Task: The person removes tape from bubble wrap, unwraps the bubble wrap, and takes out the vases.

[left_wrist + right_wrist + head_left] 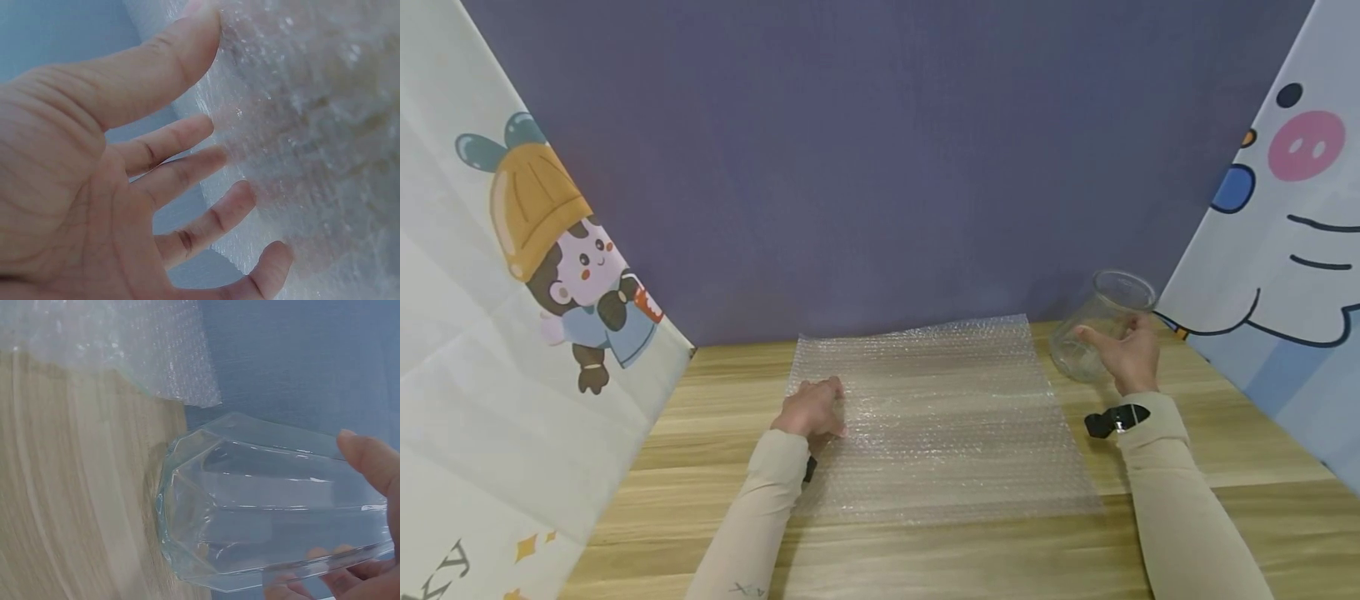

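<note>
A sheet of clear bubble wrap point(940, 425) lies flat on the wooden table in the head view. My left hand point(811, 408) rests at its left edge with fingers spread and loosely bent. In the left wrist view, those fingertips point(240, 195) meet the bubble wrap point(337, 125), with the palm bare. To the right of the sheet is a clear glass vase point(1073, 352), its wide rim upward. My right hand point(1133, 354) grips it from the right side, thumb on one side and fingers round the other. The right wrist view shows the vase's faceted walls and thick base point(164, 519) close to the tabletop.
The wood-grain table point(715, 450) ends at a plain blue-purple backdrop point(887, 167). White printed curtains stand on both sides, a cartoon figure point(580, 258) on the left and a pig-nosed one point(1307, 146) on the right, near the vase. Black straps point(1116, 421) sit at the wrists.
</note>
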`<control>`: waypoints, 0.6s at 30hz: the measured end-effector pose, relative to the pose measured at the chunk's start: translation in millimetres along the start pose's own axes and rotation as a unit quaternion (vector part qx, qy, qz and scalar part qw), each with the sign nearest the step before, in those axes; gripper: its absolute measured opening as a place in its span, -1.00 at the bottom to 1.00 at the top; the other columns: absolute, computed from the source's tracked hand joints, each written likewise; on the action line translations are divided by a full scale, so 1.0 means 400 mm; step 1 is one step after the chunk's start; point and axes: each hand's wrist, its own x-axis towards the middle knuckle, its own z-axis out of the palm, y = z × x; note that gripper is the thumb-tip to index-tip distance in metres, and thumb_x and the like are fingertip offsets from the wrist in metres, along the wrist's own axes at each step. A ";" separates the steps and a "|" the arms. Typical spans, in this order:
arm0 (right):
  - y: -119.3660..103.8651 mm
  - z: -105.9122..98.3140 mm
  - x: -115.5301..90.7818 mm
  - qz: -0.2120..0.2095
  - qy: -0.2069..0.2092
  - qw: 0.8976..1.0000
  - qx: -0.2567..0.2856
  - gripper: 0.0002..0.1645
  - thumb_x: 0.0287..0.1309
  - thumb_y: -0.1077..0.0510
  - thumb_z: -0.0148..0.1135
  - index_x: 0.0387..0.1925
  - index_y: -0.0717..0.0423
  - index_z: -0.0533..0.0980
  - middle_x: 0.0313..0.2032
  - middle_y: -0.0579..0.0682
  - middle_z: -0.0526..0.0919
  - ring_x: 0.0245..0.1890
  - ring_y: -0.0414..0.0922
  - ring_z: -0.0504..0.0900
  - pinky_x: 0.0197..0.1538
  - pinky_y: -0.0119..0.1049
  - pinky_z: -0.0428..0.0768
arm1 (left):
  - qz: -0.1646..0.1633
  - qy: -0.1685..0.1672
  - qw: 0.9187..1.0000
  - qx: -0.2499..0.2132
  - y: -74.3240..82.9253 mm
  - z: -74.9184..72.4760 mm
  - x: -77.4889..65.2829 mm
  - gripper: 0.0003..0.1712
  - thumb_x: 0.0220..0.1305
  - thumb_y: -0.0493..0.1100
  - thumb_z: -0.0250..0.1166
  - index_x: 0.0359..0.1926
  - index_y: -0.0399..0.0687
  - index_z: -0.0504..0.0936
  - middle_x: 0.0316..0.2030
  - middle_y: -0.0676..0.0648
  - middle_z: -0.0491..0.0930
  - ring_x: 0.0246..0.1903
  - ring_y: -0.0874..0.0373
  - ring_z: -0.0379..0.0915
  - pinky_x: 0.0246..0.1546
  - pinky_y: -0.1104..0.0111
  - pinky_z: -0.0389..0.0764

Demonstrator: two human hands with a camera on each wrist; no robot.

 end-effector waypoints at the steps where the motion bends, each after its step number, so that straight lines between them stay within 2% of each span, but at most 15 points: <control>1: 0.000 0.003 0.001 -0.003 -0.003 1.000 0.002 -0.02 0.10 -0.10 0.53 0.44 -0.02 0.24 0.37 0.12 0.35 0.34 0.05 0.31 0.36 -0.05 0.43 | 0.000 0.001 1.000 0.001 -0.001 0.000 0.001 -0.33 -0.05 -0.08 0.65 0.10 -0.01 0.57 0.17 -0.06 0.66 0.13 -0.11 0.42 0.20 -0.18 0.48; 3: 0.000 0.009 0.002 -0.012 -0.009 1.000 0.001 0.08 0.13 -0.07 0.52 0.54 0.05 0.15 0.55 0.13 0.18 0.52 0.12 0.15 0.54 0.09 0.25 | 0.000 0.003 1.000 0.003 -0.001 0.001 0.003 -0.33 -0.06 -0.08 0.65 0.11 -0.02 0.58 0.18 -0.07 0.66 0.14 -0.12 0.43 0.20 -0.18 0.47; 7: 0.004 0.016 0.004 -0.030 -0.008 0.999 -0.022 0.12 0.14 -0.07 0.51 0.55 0.18 0.11 0.56 0.20 0.15 0.56 0.22 0.12 0.57 0.18 0.16 | -0.001 0.006 1.000 0.005 -0.002 0.001 0.005 -0.31 -0.07 -0.08 0.65 0.12 -0.02 0.60 0.20 -0.10 0.65 0.20 -0.17 0.42 0.24 -0.21 0.44; 11: 0.009 0.016 0.004 -0.036 -0.004 0.999 -0.030 0.12 0.15 -0.09 0.49 0.54 0.20 0.10 0.55 0.24 0.18 0.54 0.24 0.14 0.57 0.19 0.17 | -0.001 0.006 1.000 0.006 -0.001 0.001 0.005 -0.32 -0.07 -0.08 0.65 0.12 -0.02 0.61 0.20 -0.09 0.65 0.22 -0.17 0.42 0.26 -0.22 0.43; 18: 0.017 0.026 0.005 -0.072 0.010 0.997 -0.029 0.03 0.11 0.05 0.53 0.48 0.24 0.20 0.48 0.25 0.30 0.49 0.21 0.24 0.55 0.15 0.21 | -0.006 0.003 1.000 0.008 0.002 0.005 0.003 -0.32 -0.05 -0.06 0.65 0.13 -0.02 0.60 0.19 -0.09 0.65 0.21 -0.15 0.41 0.26 -0.21 0.43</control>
